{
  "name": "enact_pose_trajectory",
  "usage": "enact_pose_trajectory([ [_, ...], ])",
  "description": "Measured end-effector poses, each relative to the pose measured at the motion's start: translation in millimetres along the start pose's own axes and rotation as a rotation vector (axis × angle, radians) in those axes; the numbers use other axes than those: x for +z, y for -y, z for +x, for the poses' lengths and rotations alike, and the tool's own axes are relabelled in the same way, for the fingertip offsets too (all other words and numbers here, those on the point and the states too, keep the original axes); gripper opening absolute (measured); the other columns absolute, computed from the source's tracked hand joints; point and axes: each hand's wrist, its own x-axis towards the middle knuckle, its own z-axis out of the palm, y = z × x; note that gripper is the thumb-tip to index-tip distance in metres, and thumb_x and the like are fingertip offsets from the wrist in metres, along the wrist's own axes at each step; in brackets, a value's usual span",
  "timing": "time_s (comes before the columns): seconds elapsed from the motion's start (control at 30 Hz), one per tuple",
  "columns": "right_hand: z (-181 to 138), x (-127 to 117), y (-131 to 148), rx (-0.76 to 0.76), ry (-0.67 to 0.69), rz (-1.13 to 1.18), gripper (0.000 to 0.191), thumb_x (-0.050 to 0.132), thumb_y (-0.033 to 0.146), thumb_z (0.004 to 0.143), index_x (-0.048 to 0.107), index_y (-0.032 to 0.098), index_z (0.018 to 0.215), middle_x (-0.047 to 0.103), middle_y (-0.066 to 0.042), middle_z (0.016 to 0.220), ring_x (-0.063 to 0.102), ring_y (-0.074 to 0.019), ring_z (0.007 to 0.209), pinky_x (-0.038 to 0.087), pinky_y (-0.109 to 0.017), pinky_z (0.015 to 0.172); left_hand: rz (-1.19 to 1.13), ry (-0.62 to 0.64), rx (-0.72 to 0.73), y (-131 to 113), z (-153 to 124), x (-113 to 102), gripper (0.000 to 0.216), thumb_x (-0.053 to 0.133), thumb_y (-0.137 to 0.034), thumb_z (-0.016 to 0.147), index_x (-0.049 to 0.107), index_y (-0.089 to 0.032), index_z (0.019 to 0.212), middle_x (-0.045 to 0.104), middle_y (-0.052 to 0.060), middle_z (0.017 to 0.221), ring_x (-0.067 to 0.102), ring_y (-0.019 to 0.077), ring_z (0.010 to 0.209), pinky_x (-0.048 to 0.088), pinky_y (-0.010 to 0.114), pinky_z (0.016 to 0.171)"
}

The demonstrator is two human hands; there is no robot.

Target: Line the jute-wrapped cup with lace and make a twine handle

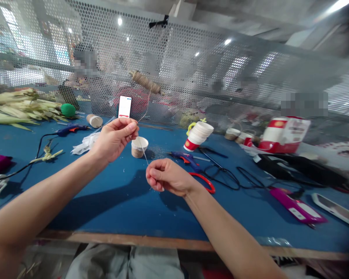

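Observation:
My left hand (114, 138) is raised over the blue table (110, 197), its fingers pinched on a thin jute twine (144, 114). The twine runs up to a spool (145, 82) fixed on the perforated metal screen. My right hand (167, 176) is lower and nearer me, closed on the free end of the same twine, which stretches taut between both hands. Just behind the hands stands a small paper cup wrapped in twine (139, 147).
Blue glue gun (188, 159), red-handled scissors (204, 181) and black cables lie right of my hands. A stack of paper cups (198, 135), a phone (125, 106), dried leaves (20, 107) and a second glue gun (71, 129) sit further back. People work behind the screen.

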Motion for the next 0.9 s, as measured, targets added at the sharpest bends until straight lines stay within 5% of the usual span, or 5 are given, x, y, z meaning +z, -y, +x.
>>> enact_pose_trajectory([
  [0.57, 3, -7, -9, -0.002, 0.191, 0.073, 0.037, 0.065, 0.046, 0.072, 0.062, 0.009, 0.071, 0.061, -0.002, 0.057, 0.051, -0.0048, 0.041, 0.035, -0.015, 0.037, -0.029, -0.055, -0.044, -4, 11, -12, 0.011, 0.056, -0.006, 0.076, 0.058, -0.012, 0.067, 0.058, 0.000, 0.058, 0.054, 0.0046, 0.053, 0.045, 0.014, 0.054],
  [0.9, 8, -8, -16, 0.023, 0.201, 0.237, 0.025, 0.072, 0.033, 0.069, 0.062, 0.010, 0.065, 0.059, 0.000, 0.050, 0.048, -0.0030, 0.038, 0.034, -0.013, 0.036, -0.034, -0.047, -0.039, -7, 9, -8, 0.012, 0.054, -0.005, 0.076, 0.058, -0.011, 0.067, 0.058, 0.000, 0.057, 0.055, 0.0049, 0.053, 0.046, 0.014, 0.053],
])
